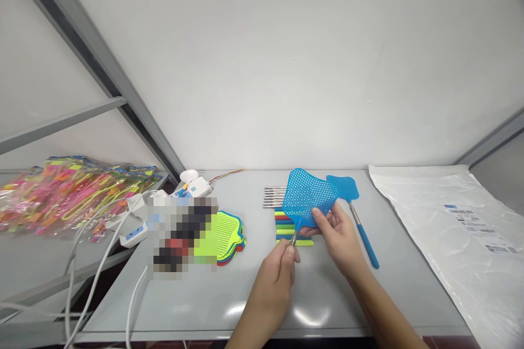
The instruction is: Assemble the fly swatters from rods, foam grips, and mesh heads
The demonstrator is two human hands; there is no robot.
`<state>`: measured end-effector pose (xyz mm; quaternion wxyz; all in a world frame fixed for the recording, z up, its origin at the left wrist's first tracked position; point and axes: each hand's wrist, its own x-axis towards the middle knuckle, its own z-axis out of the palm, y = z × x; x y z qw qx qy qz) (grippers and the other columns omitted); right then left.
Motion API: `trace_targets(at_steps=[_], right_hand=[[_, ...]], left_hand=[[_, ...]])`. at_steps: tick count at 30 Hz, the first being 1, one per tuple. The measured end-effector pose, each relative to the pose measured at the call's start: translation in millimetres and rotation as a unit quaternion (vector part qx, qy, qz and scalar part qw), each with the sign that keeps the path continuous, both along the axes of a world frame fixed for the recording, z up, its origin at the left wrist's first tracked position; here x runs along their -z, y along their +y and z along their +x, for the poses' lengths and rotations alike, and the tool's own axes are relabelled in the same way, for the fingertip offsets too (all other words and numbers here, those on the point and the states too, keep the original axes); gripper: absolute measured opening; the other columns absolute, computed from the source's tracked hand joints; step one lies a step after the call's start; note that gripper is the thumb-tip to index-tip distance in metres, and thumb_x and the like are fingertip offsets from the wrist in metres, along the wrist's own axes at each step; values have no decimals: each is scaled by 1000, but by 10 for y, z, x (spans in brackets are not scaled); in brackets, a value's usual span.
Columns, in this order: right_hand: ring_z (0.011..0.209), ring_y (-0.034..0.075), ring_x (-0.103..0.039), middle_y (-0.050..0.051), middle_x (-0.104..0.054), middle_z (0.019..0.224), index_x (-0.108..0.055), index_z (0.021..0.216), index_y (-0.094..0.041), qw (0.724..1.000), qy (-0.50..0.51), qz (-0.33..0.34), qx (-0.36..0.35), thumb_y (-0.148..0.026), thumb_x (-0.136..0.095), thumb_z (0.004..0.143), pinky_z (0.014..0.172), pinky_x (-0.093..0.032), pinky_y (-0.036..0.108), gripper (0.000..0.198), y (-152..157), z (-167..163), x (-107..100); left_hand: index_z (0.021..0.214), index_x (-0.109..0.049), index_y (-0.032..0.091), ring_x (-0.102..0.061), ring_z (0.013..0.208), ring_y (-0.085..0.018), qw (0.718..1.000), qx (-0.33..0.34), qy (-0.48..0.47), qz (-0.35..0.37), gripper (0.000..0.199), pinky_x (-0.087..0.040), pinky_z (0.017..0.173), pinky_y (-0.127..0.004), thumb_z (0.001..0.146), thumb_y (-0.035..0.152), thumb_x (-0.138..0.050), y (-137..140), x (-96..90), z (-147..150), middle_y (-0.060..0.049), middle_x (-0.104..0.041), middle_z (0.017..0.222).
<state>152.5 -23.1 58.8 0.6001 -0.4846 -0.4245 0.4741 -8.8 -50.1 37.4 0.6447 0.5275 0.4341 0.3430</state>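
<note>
A blue fly swatter head is held up over the table, its perforated face toward me. My right hand is closed on its lower right edge, thumb in front and fingers behind. My left hand pinches a metal rod right at the neck of the head; the rest of that rod is hidden in my grip. Behind the hands lies a row of telescopic handles with red, blue, green and yellow grips and thin metal rods pointing left. A blue fly swatter with a metal shaft lies to the right.
Stacked yellow, blue and red swatter heads lie on the left, partly behind a pixelated patch. Power strips and white cables sit farther left, near bagged colourful items. A white plastic mailer covers the table's right side.
</note>
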Motion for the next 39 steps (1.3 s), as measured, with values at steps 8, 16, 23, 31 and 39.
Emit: trace_targets(at_steps=[8, 16, 23, 31, 39], right_hand=[[62, 16, -65, 2, -68, 72, -62, 84, -19, 995, -6, -34, -89, -50, -63, 83, 62, -54, 30, 31, -9, -22, 38], [74, 19, -62, 4, -66, 76, -67, 79, -19, 996, -80, -27, -29, -49, -61, 85, 72, -50, 31, 31, -27, 89, 152], [75, 17, -59, 2, -62, 81, -61, 84, -23, 999, -34, 9, 35, -46, -54, 90, 70, -51, 30, 25, 29, 129, 158], [65, 19, -57, 2, -58, 70, -57, 98, -24, 995, -83, -8, -50, -49, -51, 91, 54, -48, 29, 27, -70, 252, 27], [44, 9, -34, -6, -35, 52, -45, 65, -21, 991, -41, -66, -105, -50, -51, 91, 40, -31, 22, 39, 80, 172, -13]], left_hand=[[83, -51, 19, -19, 29, -3, 957, 79, -225, -165, 36, -35, 40, -19, 92, 52, -44, 135, 39, 85, 12, -33, 45], [87, -55, 16, -29, 36, -5, 956, 115, -219, -157, 35, -38, 38, -19, 91, 50, -47, 172, 194, 171, 7, -41, 55], [93, -58, 17, -29, 39, -5, 958, 162, -197, -131, 35, -42, 40, -20, 90, 50, -49, 155, 152, 176, 7, -38, 60], [70, -67, 20, -57, 66, -18, 937, 323, 80, 109, 47, -47, 66, -31, 83, 63, -51, 698, -398, 112, -5, -64, 71], [109, -68, 15, -62, 104, -22, 971, 173, -140, 92, 49, -47, 93, -34, 92, 53, -42, 897, -580, 344, -9, -69, 106]])
